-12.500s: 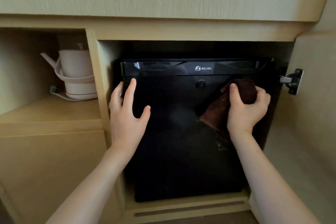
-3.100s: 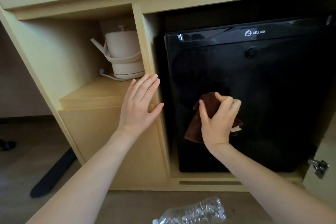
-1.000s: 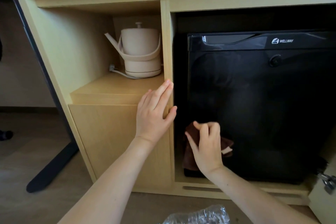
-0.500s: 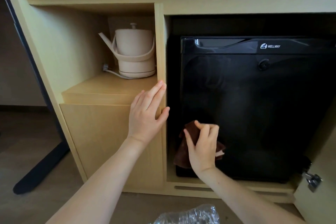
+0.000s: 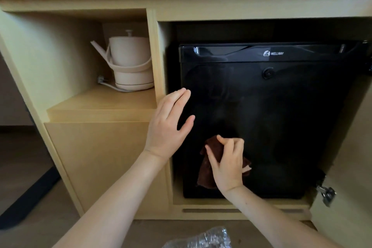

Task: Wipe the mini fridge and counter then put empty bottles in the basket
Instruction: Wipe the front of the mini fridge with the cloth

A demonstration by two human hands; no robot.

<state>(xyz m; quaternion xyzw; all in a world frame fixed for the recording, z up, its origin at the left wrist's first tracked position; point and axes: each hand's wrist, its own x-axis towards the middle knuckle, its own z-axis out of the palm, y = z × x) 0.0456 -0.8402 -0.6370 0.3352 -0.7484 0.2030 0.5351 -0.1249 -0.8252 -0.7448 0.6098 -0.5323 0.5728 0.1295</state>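
Observation:
A black mini fridge [image 5: 271, 117] with its door closed stands inside a light wooden cabinet. My right hand [image 5: 226, 163] grips a brown cloth [image 5: 207, 169] and presses it against the lower left part of the fridge door. My left hand [image 5: 168, 125] is open with fingers spread, over the door's left edge beside the cabinet's upright divider [image 5: 156, 56]. A crumpled clear plastic bottle [image 5: 201, 238] lies on the floor at the bottom edge of the view, partly cut off.
A beige kettle [image 5: 129, 62] with its cord sits in the open shelf left of the fridge. The open cabinet door [image 5: 346, 187] with a metal hinge [image 5: 326, 195] stands at right. A dark desk foot [image 5: 26, 199] crosses the floor at lower left.
My right hand has stayed low on the fridge door with the cloth. My left hand has shifted from the wooden divider onto the fridge's left edge. The view has shifted right.

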